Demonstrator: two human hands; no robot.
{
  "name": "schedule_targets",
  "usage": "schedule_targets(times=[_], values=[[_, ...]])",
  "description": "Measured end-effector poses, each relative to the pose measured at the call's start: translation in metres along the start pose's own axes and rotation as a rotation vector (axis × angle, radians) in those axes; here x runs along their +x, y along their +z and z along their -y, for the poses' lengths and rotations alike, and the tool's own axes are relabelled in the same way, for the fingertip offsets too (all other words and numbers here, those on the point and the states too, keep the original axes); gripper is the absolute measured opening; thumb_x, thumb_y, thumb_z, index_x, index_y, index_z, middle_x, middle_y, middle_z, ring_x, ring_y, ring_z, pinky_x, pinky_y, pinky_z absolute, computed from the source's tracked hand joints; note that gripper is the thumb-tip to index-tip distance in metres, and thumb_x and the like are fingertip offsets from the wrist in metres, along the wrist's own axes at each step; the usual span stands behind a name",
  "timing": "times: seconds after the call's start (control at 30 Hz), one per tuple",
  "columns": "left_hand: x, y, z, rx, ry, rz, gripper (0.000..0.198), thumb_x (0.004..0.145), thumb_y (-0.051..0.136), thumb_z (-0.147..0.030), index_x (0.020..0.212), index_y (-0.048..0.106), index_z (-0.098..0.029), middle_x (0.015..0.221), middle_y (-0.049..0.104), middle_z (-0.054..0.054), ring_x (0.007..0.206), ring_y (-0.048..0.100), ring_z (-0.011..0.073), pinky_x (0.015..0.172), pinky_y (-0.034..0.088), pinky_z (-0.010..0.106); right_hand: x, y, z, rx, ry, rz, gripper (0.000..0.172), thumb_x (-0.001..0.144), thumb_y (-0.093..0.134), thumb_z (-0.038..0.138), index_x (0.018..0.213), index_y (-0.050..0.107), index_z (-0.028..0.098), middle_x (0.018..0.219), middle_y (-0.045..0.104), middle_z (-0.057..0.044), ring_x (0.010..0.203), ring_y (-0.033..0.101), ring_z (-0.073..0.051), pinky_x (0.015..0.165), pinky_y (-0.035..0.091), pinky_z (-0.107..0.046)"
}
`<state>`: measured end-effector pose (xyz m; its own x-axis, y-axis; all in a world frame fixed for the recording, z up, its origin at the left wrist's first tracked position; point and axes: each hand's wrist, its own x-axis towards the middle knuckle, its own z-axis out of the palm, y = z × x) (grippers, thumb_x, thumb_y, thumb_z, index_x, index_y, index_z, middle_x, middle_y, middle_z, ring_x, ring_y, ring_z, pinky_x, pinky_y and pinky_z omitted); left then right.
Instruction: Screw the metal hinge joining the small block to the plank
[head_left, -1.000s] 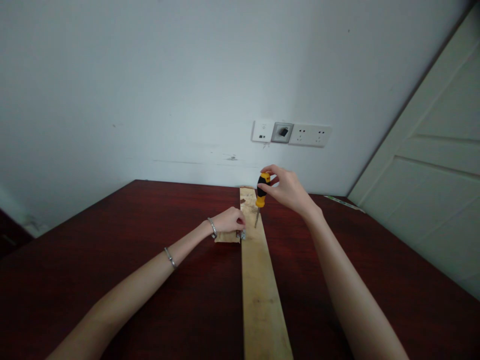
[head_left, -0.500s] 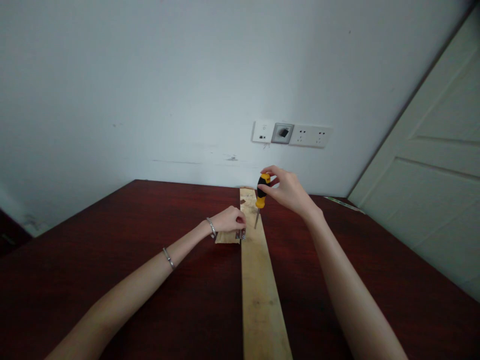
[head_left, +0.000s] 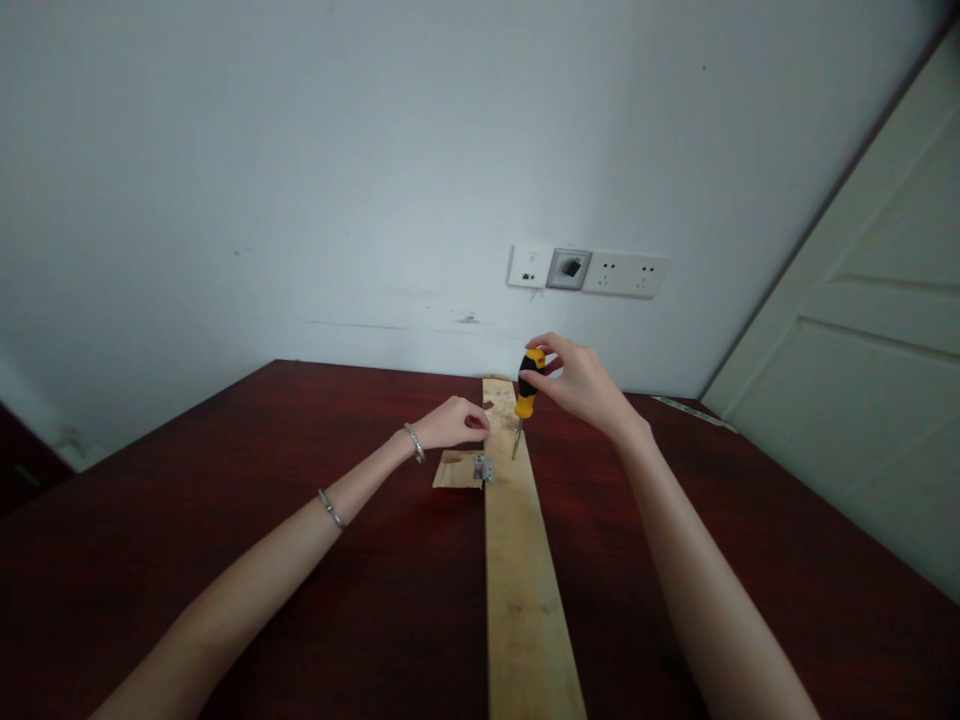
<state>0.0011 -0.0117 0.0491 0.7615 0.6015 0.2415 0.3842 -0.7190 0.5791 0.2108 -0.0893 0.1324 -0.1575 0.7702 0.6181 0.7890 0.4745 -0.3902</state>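
Note:
My right hand (head_left: 574, 378) grips a yellow and black screwdriver (head_left: 531, 378) by its handle, tip pointing down close to the long wooden board (head_left: 521, 560). Whether the tip touches the wood I cannot tell. A metal hinge (head_left: 483, 467) lies across the board's left edge and a small piece of wood (head_left: 454, 472) beside it. Above that small piece, my left hand (head_left: 454, 423) is closed at the fingertips near the board's edge. Anything pinched there is too small to make out.
The dark red tabletop (head_left: 337, 610) carries the boards and meets a white wall (head_left: 337, 180). Sockets (head_left: 619, 274) are set in the wall at the right. A white panelled door (head_left: 862, 330) stands along the right side. A thin strip (head_left: 694, 412) lies near the far right edge.
My left hand has lifted off the hinge and moved slightly up and away, uncovering the hinge and small wood piece. My right hand holds the screwdriver in nearly the same place.

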Motion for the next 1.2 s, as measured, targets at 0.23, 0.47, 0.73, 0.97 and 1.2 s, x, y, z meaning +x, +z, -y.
schedule_targets(times=[0.23, 0.47, 0.73, 0.97, 1.2], values=[[-0.012, -0.049, 0.028, 0.146, -0.067, -0.153, 0.017, 0.079, 0.061, -0.024, 0.079, 0.073, -0.012, 0.082, 0.073, 0.005, 0.077, 0.064, 0.0146, 0.074, 0.044, 0.022, -0.001, -0.002, 0.0, 0.003, 0.02, 0.006, 0.032, 0.078, 0.063, 0.031, 0.107, 0.06, 0.019, 0.103, 0.067, -0.009, 0.071, 0.064, -0.018, 0.071, 0.052, -0.036], [-0.044, -0.104, 0.086, 0.513, -0.325, -0.005, 0.017, 0.076, 0.058, -0.021, 0.079, 0.073, -0.014, 0.076, 0.072, 0.004, 0.069, 0.063, 0.0139, 0.063, 0.041, 0.02, 0.0, -0.001, -0.004, 0.006, 0.023, 0.014, 0.031, 0.078, 0.063, 0.031, 0.106, 0.06, 0.02, 0.103, 0.067, -0.009, 0.069, 0.065, -0.018, 0.07, 0.052, -0.035], [-0.093, -0.149, 0.138, 0.743, -0.608, 0.144, 0.014, 0.072, 0.06, -0.023, 0.071, 0.072, -0.017, 0.074, 0.07, 0.005, 0.067, 0.061, 0.0146, 0.058, 0.039, 0.02, 0.001, 0.0, -0.007, -0.012, 0.043, 0.002, 0.031, 0.078, 0.062, 0.033, 0.106, 0.059, 0.019, 0.102, 0.067, -0.01, 0.07, 0.066, -0.02, 0.07, 0.052, -0.036], [-0.113, -0.146, 0.164, 0.72, -0.682, 0.159, 0.009, 0.066, 0.061, -0.019, 0.065, 0.07, -0.017, 0.068, 0.066, 0.005, 0.065, 0.06, 0.016, 0.06, 0.042, 0.022, 0.001, 0.003, -0.012, -0.016, 0.006, -0.015, 0.028, 0.078, 0.063, 0.032, 0.104, 0.06, 0.02, 0.099, 0.068, -0.009, 0.073, 0.067, -0.021, 0.071, 0.052, -0.036], [-0.115, -0.135, 0.179, 0.666, -0.703, 0.142, 0.006, 0.062, 0.063, -0.018, 0.065, 0.068, -0.016, 0.067, 0.066, 0.005, 0.064, 0.06, 0.0166, 0.061, 0.043, 0.023, 0.0, 0.002, -0.011, -0.006, 0.018, -0.005, 0.028, 0.079, 0.062, 0.032, 0.105, 0.059, 0.02, 0.1, 0.067, -0.009, 0.072, 0.067, -0.021, 0.07, 0.053, -0.037]])
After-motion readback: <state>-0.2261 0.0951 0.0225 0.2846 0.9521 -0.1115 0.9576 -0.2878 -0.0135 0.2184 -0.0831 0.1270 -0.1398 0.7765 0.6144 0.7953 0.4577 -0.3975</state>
